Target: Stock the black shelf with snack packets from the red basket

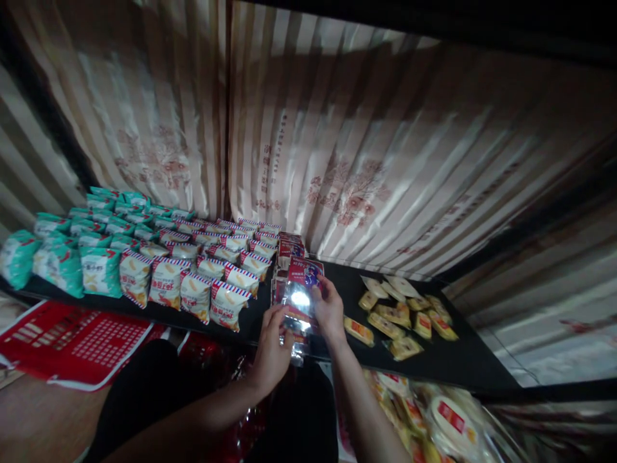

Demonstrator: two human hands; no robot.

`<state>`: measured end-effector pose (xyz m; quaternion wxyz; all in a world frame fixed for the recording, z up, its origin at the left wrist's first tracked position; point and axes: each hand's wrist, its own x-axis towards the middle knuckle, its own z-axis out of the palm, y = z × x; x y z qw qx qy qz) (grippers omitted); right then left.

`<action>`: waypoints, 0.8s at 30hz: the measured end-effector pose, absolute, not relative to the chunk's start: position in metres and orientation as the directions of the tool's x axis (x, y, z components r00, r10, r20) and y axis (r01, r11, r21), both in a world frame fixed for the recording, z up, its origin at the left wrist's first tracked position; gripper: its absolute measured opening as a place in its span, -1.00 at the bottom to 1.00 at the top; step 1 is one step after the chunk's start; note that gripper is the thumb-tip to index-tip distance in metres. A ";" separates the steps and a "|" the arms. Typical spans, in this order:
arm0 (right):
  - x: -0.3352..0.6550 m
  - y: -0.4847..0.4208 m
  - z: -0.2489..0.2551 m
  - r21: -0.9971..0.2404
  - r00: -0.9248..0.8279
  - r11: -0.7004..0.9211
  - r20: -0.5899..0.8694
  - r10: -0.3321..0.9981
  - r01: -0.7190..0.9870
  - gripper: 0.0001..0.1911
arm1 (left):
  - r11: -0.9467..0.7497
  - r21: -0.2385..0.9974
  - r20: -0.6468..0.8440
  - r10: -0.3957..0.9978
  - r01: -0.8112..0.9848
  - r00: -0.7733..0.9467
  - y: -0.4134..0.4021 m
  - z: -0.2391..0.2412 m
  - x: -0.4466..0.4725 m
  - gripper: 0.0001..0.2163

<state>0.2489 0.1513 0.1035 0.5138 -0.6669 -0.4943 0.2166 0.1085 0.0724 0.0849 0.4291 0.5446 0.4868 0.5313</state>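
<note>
1. Broadly, pleated beige curtain (409, 128) fills the space behind the black shelf (453, 360), with brownish-red trees and columns of characters printed on it.
2. The black shelf itself runs from left to right in front of the person, carrying rows of packaged snacks.
3. Beneath the shelf's left part is a red printed panel (81, 341) with white edging; the person's dark trouser legs (139, 392) come up close to the shelf's front edge.
4. White snack bags (195, 296) with striped red-and-blue tops stand in rows left of the shelf's middle.
5. Teal snack bags (101, 270) crowd the shelf's far left end, right beside the white ones.
6. Below the shelf's right part lie clear-wrapped goods, among them a round pale item (450, 415) with a red label.
7. Small yellow-wrapped snacks (385, 325) lie loosely scattered on the shelf's right part, with pale flat packets (400, 286) toward its back.
8. Dark red packets (290, 244) are grouped at the shelf's middle, toward the back.
9. At the shelf's front edge, the right hand (330, 312) pinches a packet's right side, thumb on its face; the left hand (272, 350) grasps its lower left.
10. That purple-red packet (303, 283), shiny lower down, is tilted over the shelf's middle; whether it touches the shelf, I cannot tell.
</note>
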 end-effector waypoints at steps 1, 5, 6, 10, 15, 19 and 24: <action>0.250 0.162 0.102 -0.885 0.407 0.014 0.227 0.885 0.465 -0.51 | -0.163 0.980 0.170 0.984 0.115 -0.054 0.081 0.085 0.112 -0.55; 0.253 0.197 0.097 -0.836 0.372 0.011 0.256 0.892 0.548 -0.54 | -0.109 0.969 0.134 0.985 0.223 -0.104 0.112 0.082 0.122 -0.54; 0.253 0.204 0.096 -0.822 0.365 0.003 0.257 0.895 0.570 -0.54 | -0.092 0.967 0.121 0.987 0.235 -0.109 0.118 0.080 0.124 -0.52; 0.248 0.221 0.096 -0.710 0.341 -0.077 0.238 0.909 0.700 -0.56 | -0.073 0.951 0.111 0.988 0.300 -0.111 0.134 0.078 0.125 -0.51; 0.242 0.229 0.097 -0.523 0.327 -0.192 0.178 0.928 0.830 -0.58 | -0.059 0.933 0.100 0.990 0.355 -0.098 0.142 0.079 0.126 -0.53; 0.240 0.233 0.095 -0.458 0.292 -0.191 0.159 0.943 0.868 -0.58 | -0.062 0.930 0.106 0.989 0.362 -0.103 0.143 0.079 0.127 -0.55; 0.237 0.237 0.092 -0.422 0.271 -0.173 0.186 0.944 0.890 -0.57 | -0.052 0.915 0.099 0.990 0.401 -0.097 0.146 0.080 0.128 -0.55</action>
